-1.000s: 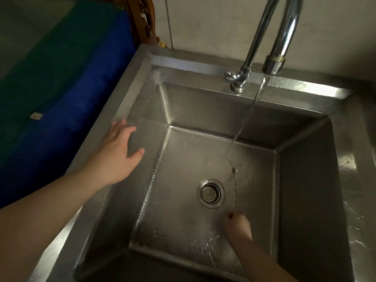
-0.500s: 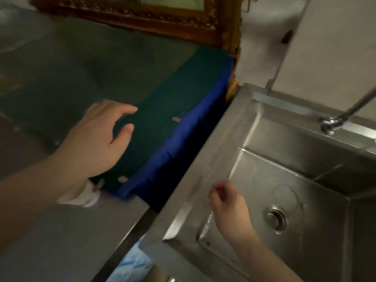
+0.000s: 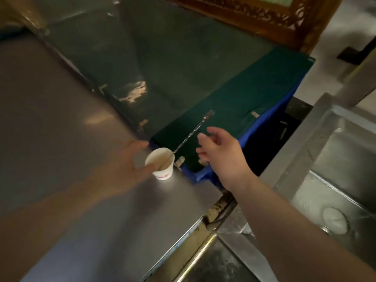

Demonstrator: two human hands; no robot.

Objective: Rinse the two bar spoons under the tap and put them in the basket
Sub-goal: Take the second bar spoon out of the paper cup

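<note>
A twisted-shaft bar spoon (image 3: pixel 193 131) stands tilted in a small white paper cup (image 3: pixel 162 169) at the right edge of the steel counter, its top end leaning up and to the right. My left hand (image 3: pixel 126 165) is blurred, fingers apart, cupped at the cup's left side; whether it touches is unclear. Just right of the spoon's shaft, my right hand (image 3: pixel 221 153) hovers with fingers spread, holding nothing. I see only this one spoon and no basket.
The steel counter (image 3: pixel 61 119) fills the left. Behind the cup lies a green cloth (image 3: pixel 234 98) over a blue cover (image 3: pixel 264 139). The steel sink (image 3: pixel 305 151) with its drain (image 3: pixel 333 220) is at the right. A carved wooden frame (image 3: pixel 264 17) stands at the back.
My view has swung left from the sink to the counter. My right hand left the basin, and both hands have come up to the cup with the spoon.
</note>
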